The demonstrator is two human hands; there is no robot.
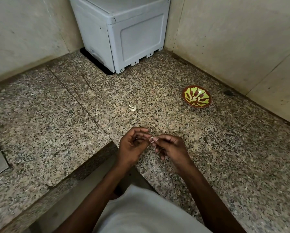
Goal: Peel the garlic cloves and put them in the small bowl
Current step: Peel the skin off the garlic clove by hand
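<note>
Both hands are raised just above the near part of the speckled granite counter, close to its inner corner edge. The left hand has its fingers curled inward, with thumb and forefinger tips brought together on a small pale garlic clove. The right hand meets it from the opposite side, its thumb and forefinger also pinching the same clove, the remaining fingers bent loosely beneath. Only a small white tip of the clove shows between the fingertips; whether its skin is on or off cannot be told. A second garlic clove lies alone on the counter, well beyond the hands and toward the middle of the surface. The small bowl, brown with a green leaf pattern, stands on the counter to the far right, near the right wall and well apart from both hands. A grey plastic appliance occupies the back corner where the two walls meet.
</note>
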